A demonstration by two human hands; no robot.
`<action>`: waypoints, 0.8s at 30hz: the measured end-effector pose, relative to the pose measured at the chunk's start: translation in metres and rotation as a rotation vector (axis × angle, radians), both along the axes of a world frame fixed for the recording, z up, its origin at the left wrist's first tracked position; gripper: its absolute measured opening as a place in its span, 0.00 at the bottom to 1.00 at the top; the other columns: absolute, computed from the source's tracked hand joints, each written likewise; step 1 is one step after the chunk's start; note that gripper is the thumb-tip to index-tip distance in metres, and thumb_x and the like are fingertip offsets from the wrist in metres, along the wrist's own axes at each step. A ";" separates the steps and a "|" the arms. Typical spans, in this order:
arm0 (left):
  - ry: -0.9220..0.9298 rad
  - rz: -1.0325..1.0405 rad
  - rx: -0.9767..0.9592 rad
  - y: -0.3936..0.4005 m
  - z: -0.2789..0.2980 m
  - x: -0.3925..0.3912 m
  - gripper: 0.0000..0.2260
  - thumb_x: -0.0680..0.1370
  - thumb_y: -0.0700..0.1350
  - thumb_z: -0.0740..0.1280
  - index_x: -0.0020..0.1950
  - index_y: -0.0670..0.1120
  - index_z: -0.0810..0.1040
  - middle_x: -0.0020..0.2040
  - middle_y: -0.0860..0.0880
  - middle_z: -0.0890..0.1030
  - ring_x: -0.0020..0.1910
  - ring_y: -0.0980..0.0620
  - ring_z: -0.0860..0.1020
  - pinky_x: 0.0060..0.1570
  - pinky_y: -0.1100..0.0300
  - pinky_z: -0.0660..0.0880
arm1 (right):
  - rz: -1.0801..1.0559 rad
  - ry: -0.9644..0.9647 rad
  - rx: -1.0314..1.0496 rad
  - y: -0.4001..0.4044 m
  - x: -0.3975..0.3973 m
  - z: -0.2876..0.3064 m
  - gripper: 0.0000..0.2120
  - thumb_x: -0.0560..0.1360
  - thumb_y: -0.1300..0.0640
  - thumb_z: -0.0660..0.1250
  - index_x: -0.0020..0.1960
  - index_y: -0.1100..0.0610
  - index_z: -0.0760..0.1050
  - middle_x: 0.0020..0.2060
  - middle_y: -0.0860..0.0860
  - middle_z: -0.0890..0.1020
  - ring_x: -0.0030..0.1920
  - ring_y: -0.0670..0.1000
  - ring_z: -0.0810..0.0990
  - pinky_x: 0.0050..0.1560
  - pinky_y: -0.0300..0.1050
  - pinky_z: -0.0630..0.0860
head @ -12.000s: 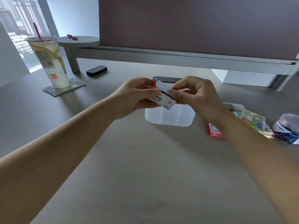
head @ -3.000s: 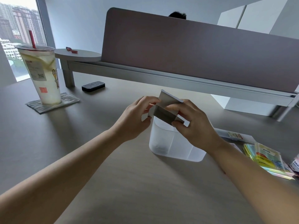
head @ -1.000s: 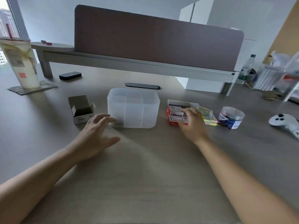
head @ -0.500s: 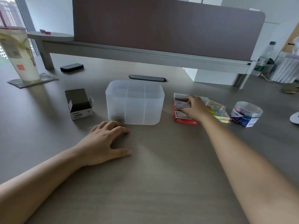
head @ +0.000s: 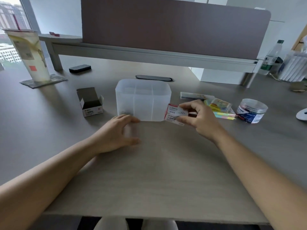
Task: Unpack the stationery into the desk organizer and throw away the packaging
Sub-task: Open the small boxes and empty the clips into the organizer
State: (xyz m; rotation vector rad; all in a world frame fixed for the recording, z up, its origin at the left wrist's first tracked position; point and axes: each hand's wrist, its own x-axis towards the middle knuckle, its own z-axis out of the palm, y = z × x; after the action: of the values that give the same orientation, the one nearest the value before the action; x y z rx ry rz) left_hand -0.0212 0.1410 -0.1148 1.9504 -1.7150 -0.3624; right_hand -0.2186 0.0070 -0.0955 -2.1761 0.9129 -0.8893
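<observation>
A translucent white desk organizer [head: 143, 90] with several compartments stands mid-desk; something small and dark lies in its front left compartment. My right hand [head: 200, 119] holds a small red and white box [head: 174, 112] just off the organizer's front right corner, lifted above the desk. My left hand [head: 116, 133] rests on the desk in front of the organizer, fingers relaxed, holding nothing. An opened empty cardboard box [head: 90, 102] stands to the organizer's left.
Right of the organizer lie a long flat pack [head: 196, 95], coloured sticky notes [head: 221, 107] and a clear jar of clips [head: 251, 111]. A tall drink cup [head: 29, 53] on a coaster sits far left. A black block [head: 80, 68] and a partition shelf [head: 149, 53] are behind.
My right hand has picked a red and white box off the pile and carried it left toward the organizer. My left hand has lifted slightly and slid nearer the organizer.
</observation>
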 end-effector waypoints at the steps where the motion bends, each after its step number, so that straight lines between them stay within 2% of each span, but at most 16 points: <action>1: 0.087 -0.006 -0.033 -0.001 0.002 -0.004 0.28 0.67 0.48 0.73 0.65 0.50 0.68 0.60 0.51 0.72 0.56 0.54 0.70 0.54 0.65 0.65 | 0.054 -0.001 0.049 0.010 0.004 -0.002 0.21 0.67 0.61 0.72 0.58 0.61 0.74 0.55 0.56 0.74 0.51 0.48 0.75 0.47 0.27 0.72; 3: 0.281 -0.030 -0.064 -0.003 0.004 -0.009 0.30 0.66 0.43 0.74 0.64 0.51 0.66 0.56 0.53 0.72 0.55 0.55 0.72 0.53 0.65 0.68 | 0.122 -0.005 0.096 0.027 0.014 -0.007 0.21 0.66 0.60 0.72 0.58 0.61 0.73 0.54 0.55 0.75 0.51 0.48 0.76 0.47 0.28 0.74; 5: 0.392 -0.069 -0.046 -0.006 0.005 -0.011 0.29 0.65 0.41 0.74 0.61 0.54 0.66 0.54 0.52 0.73 0.53 0.55 0.73 0.53 0.64 0.72 | 0.164 -0.010 0.119 0.038 0.023 -0.011 0.20 0.67 0.59 0.71 0.57 0.61 0.73 0.54 0.56 0.76 0.52 0.50 0.77 0.48 0.33 0.76; 7: 0.430 -0.089 -0.058 -0.008 0.003 -0.010 0.25 0.65 0.40 0.74 0.57 0.53 0.67 0.52 0.50 0.76 0.51 0.52 0.77 0.52 0.60 0.76 | 0.186 -0.025 0.144 0.043 0.030 -0.012 0.19 0.67 0.59 0.71 0.56 0.60 0.73 0.54 0.57 0.77 0.52 0.52 0.78 0.48 0.36 0.77; 10: 0.459 -0.056 -0.141 -0.008 0.001 -0.006 0.18 0.66 0.38 0.73 0.49 0.52 0.71 0.52 0.45 0.79 0.51 0.45 0.79 0.53 0.51 0.78 | 0.198 -0.040 0.163 0.044 0.036 -0.012 0.18 0.66 0.59 0.73 0.55 0.59 0.74 0.52 0.56 0.78 0.48 0.48 0.78 0.45 0.30 0.75; 12: 0.469 -0.056 -0.157 -0.008 0.001 -0.004 0.17 0.66 0.38 0.73 0.45 0.54 0.70 0.51 0.43 0.79 0.51 0.43 0.79 0.54 0.49 0.77 | 0.215 -0.038 0.171 0.045 0.038 -0.012 0.18 0.66 0.60 0.73 0.54 0.59 0.74 0.49 0.53 0.78 0.44 0.44 0.78 0.44 0.28 0.75; 16: 0.519 -0.099 -0.161 -0.006 0.002 -0.002 0.17 0.66 0.35 0.72 0.44 0.52 0.70 0.46 0.48 0.78 0.48 0.47 0.79 0.53 0.51 0.77 | 0.259 -0.076 0.258 0.046 0.037 -0.010 0.16 0.65 0.62 0.73 0.52 0.59 0.75 0.41 0.46 0.78 0.40 0.43 0.78 0.40 0.28 0.76; 21: 0.654 -0.090 -0.174 -0.006 0.001 -0.001 0.16 0.66 0.32 0.71 0.44 0.50 0.71 0.43 0.49 0.79 0.44 0.51 0.78 0.51 0.54 0.76 | 0.303 -0.069 0.293 0.043 0.039 -0.007 0.13 0.65 0.61 0.73 0.48 0.56 0.77 0.38 0.47 0.80 0.34 0.37 0.79 0.37 0.27 0.74; 24: 0.671 -0.091 -0.148 -0.005 0.000 -0.001 0.16 0.66 0.32 0.71 0.45 0.50 0.71 0.44 0.49 0.79 0.45 0.50 0.78 0.52 0.54 0.76 | 0.326 -0.037 0.298 0.041 0.039 -0.007 0.12 0.65 0.59 0.73 0.48 0.55 0.78 0.38 0.48 0.81 0.34 0.38 0.78 0.38 0.29 0.75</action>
State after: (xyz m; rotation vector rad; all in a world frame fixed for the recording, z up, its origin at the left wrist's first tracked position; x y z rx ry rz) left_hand -0.0221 0.1356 -0.1148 1.4182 -1.3374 -0.7933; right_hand -0.1796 0.0482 -0.1028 -1.9674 0.6034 -0.5914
